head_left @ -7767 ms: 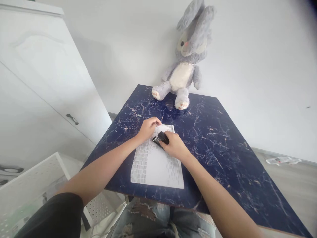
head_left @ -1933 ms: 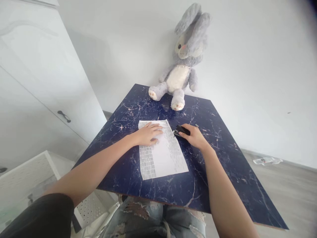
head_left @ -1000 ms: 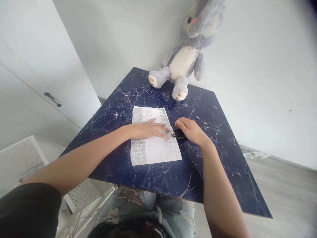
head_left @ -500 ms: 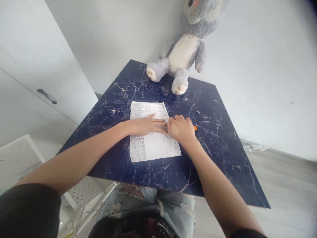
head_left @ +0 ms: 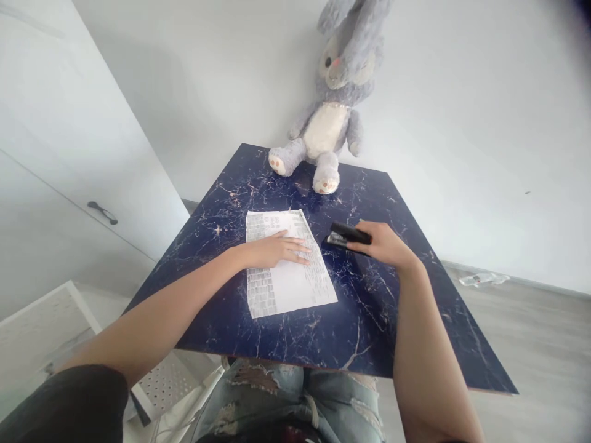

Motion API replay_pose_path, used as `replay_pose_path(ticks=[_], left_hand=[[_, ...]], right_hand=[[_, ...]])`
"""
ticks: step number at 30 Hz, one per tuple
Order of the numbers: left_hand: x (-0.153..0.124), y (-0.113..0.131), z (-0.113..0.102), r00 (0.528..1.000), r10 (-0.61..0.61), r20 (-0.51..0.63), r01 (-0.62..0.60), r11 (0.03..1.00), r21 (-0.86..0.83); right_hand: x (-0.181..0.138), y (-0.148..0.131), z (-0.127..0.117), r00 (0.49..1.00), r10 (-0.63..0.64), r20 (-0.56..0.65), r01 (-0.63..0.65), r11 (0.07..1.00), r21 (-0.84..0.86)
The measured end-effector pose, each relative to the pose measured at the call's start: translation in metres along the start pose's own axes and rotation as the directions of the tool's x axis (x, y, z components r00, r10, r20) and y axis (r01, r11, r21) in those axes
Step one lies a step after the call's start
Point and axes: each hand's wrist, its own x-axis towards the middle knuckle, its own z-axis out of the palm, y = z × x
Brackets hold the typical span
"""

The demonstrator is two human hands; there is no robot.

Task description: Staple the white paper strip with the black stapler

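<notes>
A white printed paper sheet lies flat on the dark blue marbled table. My left hand rests palm down on the sheet's upper half, fingers spread. To the right of the sheet, my right hand holds a black stapler just above the table, its nose pointing left toward the sheet's right edge. The stapler is clear of the paper.
A grey plush rabbit sits at the table's far edge against the white wall. A white cabinet with a dark handle stands at left, a white perforated rack below it. A clear bottle lies on the floor at right.
My right hand was at the sheet's right edge with the stapler half a second ago; now it has drawn back to the right and lifted the stapler. My left hand stays on the paper.
</notes>
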Motion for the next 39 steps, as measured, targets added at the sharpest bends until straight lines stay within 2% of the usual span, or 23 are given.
replay_pose_path(ticks=[2, 3, 4, 6, 7, 8, 9, 10, 13, 16, 20, 22, 23, 25, 27, 28, 29, 30, 31, 33, 34, 36, 39], left_hand=[[-0.002, -0.003, 0.000, 0.985, 0.061, -0.163, -0.061, 0.998, 0.000], [-0.004, -0.005, -0.001, 0.952, 0.071, -0.296, -0.071, 0.997, 0.011], [-0.008, -0.008, -0.003, 0.892, 0.059, -0.448, -0.052, 0.998, 0.029], [-0.016, -0.013, -0.010, 0.703, 0.000, -0.711, 0.060, 0.996, 0.060], [-0.021, -0.016, -0.014, 0.608, -0.025, -0.793, 0.123, 0.990, 0.064], [-0.025, -0.019, -0.017, 0.535, -0.042, -0.844, 0.175, 0.983, 0.062], [-0.028, -0.022, -0.020, 0.485, -0.054, -0.873, 0.209, 0.976, 0.056], [-0.030, -0.025, -0.023, 0.459, -0.063, -0.886, 0.226, 0.973, 0.048], [-0.031, -0.029, -0.025, 0.454, -0.073, -0.888, 0.217, 0.976, 0.031], [-0.027, -0.029, -0.023, 0.504, -0.080, -0.860, 0.192, 0.981, 0.021], [-0.024, -0.034, -0.020, 0.569, -0.108, -0.815, 0.186, 0.983, -0.001], [-0.024, -0.039, -0.019, 0.580, -0.124, -0.805, 0.183, 0.983, -0.020], [-0.024, -0.041, -0.018, 0.579, -0.132, -0.804, 0.182, 0.983, -0.031], [-0.024, -0.044, -0.017, 0.577, -0.148, -0.803, 0.172, 0.983, -0.057], [-0.025, -0.046, -0.017, 0.568, -0.170, -0.806, 0.161, 0.982, -0.094], [-0.026, -0.047, -0.017, 0.547, -0.193, -0.815, 0.164, 0.979, -0.122], [-0.026, -0.047, -0.018, 0.514, -0.227, -0.827, 0.175, 0.972, -0.158], [-0.027, -0.048, -0.019, 0.473, -0.269, -0.839, 0.192, 0.961, -0.200], [-0.029, -0.049, -0.020, 0.426, -0.315, -0.848, 0.209, 0.946, -0.247], [-0.031, -0.052, -0.022, 0.335, -0.400, -0.853, 0.226, 0.913, -0.339], [-0.032, -0.054, -0.022, 0.295, -0.431, -0.853, 0.221, 0.899, -0.378], [-0.034, -0.058, -0.023, 0.231, -0.471, -0.851, 0.192, 0.880, -0.434], [-0.035, -0.063, -0.022, 0.171, -0.506, -0.845, 0.145, 0.862, -0.486]], right_hand=[[0.008, -0.020, 0.015, 0.956, 0.158, -0.248, -0.139, 0.986, 0.092], [0.013, -0.035, 0.027, 0.920, 0.217, -0.326, -0.169, 0.971, 0.168], [0.018, -0.052, 0.042, 0.911, 0.248, -0.331, -0.180, 0.958, 0.223], [0.029, -0.088, 0.078, 0.912, 0.235, -0.335, -0.174, 0.963, 0.204], [0.034, -0.104, 0.095, 0.917, 0.203, -0.343, -0.150, 0.973, 0.175], [0.037, -0.118, 0.110, 0.924, 0.185, -0.333, -0.142, 0.979, 0.149], [0.040, -0.130, 0.123, 0.936, 0.163, -0.312, -0.132, 0.984, 0.118], [0.040, -0.138, 0.132, 0.943, 0.137, -0.303, -0.116, 0.989, 0.087], [0.032, -0.141, 0.138, 0.951, 0.097, -0.293, -0.095, 0.995, 0.020], [0.005, -0.118, 0.124, 0.946, 0.119, -0.301, -0.122, 0.993, 0.008], [-0.054, -0.063, 0.100, 0.906, 0.197, -0.375, -0.204, 0.979, 0.023], [-0.083, -0.033, 0.088, 0.870, 0.244, -0.429, -0.253, 0.967, 0.035], [-0.093, -0.018, 0.080, 0.869, 0.252, -0.426, -0.258, 0.965, 0.043], [-0.105, 0.010, 0.064, 0.863, 0.259, -0.433, -0.237, 0.966, 0.106], [-0.100, 0.033, 0.047, 0.818, 0.269, -0.508, -0.207, 0.962, 0.176], [-0.091, 0.043, 0.039, 0.774, 0.268, -0.573, -0.202, 0.963, 0.177], [-0.079, 0.052, 0.032, 0.762, 0.237, -0.603, -0.207, 0.971, 0.120], [-0.064, 0.058, 0.028, 0.779, 0.187, -0.598, -0.206, 0.978, 0.038], [-0.048, 0.064, 0.026, 0.830, 0.124, -0.544, -0.170, 0.985, -0.036], [-0.015, 0.069, 0.029, 0.927, 0.026, -0.375, -0.085, 0.986, -0.141], [-0.001, 0.071, 0.034, 0.959, 0.017, -0.284, -0.069, 0.982, -0.174], [0.021, 0.071, 0.047, 0.985, 0.073, -0.159, -0.108, 0.968, -0.225], [0.040, 0.065, 0.068, 0.975, 0.180, -0.130, -0.209, 0.941, -0.267]])
